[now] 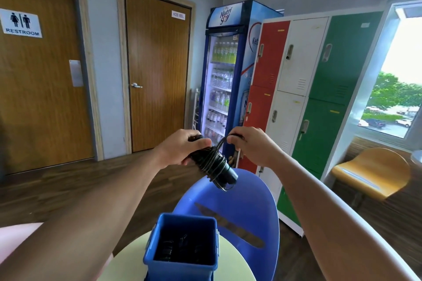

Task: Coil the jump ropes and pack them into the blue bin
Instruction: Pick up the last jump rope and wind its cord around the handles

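Both grips on coiled jump rope (213, 162)

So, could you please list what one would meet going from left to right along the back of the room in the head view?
Restroom door → hose reel door → drinks fridge → red lockers → white lockers → green lockers → window.

Both bare arms are stretched forward above the blue bin (181, 244). The left hand (182, 147) is closed around the jump rope (213, 163) handles; the right hand (253, 145) is pinched on its cord just beside.
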{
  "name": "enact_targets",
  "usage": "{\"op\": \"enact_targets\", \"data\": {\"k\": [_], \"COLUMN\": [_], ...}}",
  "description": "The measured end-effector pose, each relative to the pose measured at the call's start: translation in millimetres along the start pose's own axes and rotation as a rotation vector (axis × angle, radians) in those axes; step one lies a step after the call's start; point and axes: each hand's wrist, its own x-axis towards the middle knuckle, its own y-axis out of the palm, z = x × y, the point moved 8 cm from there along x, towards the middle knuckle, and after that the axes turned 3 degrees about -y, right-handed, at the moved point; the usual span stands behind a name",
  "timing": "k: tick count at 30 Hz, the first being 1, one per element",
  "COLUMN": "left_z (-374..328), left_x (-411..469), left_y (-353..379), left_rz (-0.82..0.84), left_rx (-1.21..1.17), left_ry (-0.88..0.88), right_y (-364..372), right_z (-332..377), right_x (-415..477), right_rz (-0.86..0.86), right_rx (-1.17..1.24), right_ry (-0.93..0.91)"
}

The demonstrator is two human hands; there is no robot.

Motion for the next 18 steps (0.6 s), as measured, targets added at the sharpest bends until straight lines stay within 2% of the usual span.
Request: {"op": "enact_targets", "data": {"k": [3, 9, 11, 13, 18], "left_z": [-11.6, -17.6, -15.3, -12.6, -5.6], "left_x": [-3.3, -0.3, 2.5, 5.8, 11.8], "left_y": [4.4, 11.8, 13.2, 14.2, 10.1], "left_rz": [0.062, 0.173, 0.181, 0.154, -0.156], "left_rx": [-0.158, -0.463, -0.521, -0.562, -0.653], "left_ry": [0.032, 0.013, 0.009, 0.01, -0.051], "right_y": [3.4, 40.0, 47.7, 47.9, 46.7], "right_z": [0.5, -1.1, -2.1, -1.4, -0.6], "right_x": [-0.9, -12.1, -15.2, -15.8, -11.4], "right_rz": [-0.004, 0.193, 0.241, 0.223, 0.036], "right_rx": [0.197, 0.894, 1.05, 1.053, 1.004], "right_ry": [0.006, 0.231, 0.268, 0.258, 0.222]}}
